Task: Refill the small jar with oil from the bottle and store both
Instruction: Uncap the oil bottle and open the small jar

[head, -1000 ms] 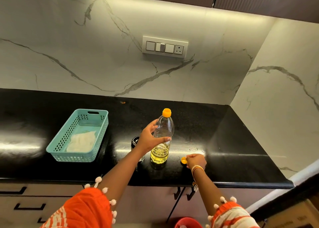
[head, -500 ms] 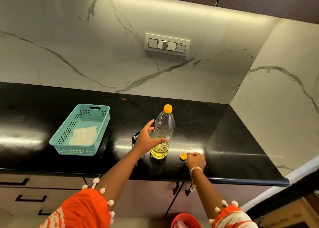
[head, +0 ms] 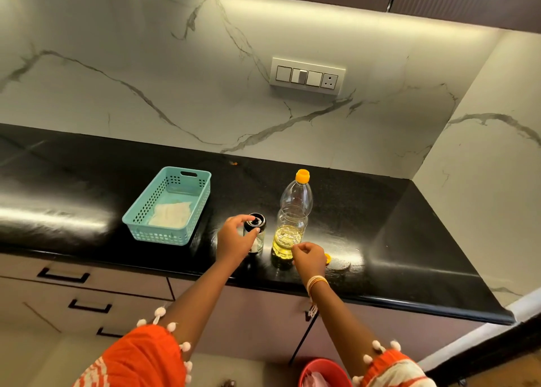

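A clear plastic oil bottle (head: 294, 211) with an orange cap stands upright on the black counter (head: 386, 228), holding yellow oil in its bottom third. Just left of it stands the small glass jar (head: 258, 241) with a black lid. My left hand (head: 234, 240) grips the jar from the left, finger and thumb on the lid. My right hand (head: 308, 256) hovers at the bottle's base with its fingers curled and nothing visible in them. A small loose orange cap (head: 328, 258) lies on the counter, peeking out at the hand's right side.
A teal perforated basket (head: 164, 237) with a white cloth inside sits on the counter, left of the jar. Marble walls close the back and the right. Drawers with black handles (head: 63, 275) are below the counter, and a red bin (head: 322, 370) is on the floor.
My left hand let go of the oil bottle and moved left onto the small jar. My right hand came off the loose orange cap and shifted left toward the bottle's base.
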Available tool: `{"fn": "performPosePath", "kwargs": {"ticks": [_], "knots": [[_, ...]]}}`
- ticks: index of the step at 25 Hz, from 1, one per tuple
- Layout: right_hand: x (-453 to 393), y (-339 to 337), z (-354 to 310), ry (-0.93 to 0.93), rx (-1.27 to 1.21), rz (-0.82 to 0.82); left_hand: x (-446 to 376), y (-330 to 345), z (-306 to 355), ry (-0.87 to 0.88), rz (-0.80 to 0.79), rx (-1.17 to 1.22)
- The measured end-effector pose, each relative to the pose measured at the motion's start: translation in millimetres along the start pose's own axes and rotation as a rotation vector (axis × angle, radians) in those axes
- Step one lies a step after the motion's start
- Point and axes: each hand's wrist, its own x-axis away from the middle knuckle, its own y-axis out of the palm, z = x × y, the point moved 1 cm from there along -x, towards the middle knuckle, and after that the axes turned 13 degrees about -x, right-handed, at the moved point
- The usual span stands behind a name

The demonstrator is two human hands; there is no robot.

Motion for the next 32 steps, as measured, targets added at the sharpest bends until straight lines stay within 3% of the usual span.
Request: {"fn": "performPosePath", "kwargs": {"ticks": [6, 12, 18, 23, 32], "knots": [[15.2, 32.9, -28.0, -0.224, 0.119, -0.157, -3.7, 4.8, -28.7, -0.095, -0.051, -0.069], [4.3, 66.4, -53.4, -0.503, 0.335, -0.198, -25.2, 17.3, -43.9, -0.127, -0.184, -0.036], [-11.3, 90.9, -62.5, -0.575, 0.607, -0.268, -42.7, 33.5, -52.2, -0.101, -0.255, 0.077], [-25.6, 103.1, -68.7, -0.510, 0.829, -0.293, -49.0, 34.5, -57.2, 0.003, -0.215, 0.136], [-35.0, 108.2, -72.1, -0.483, 0.942, -0.325, -55.1, 33.6, -64.4, 0.024, -0.213, 0.189]]}}
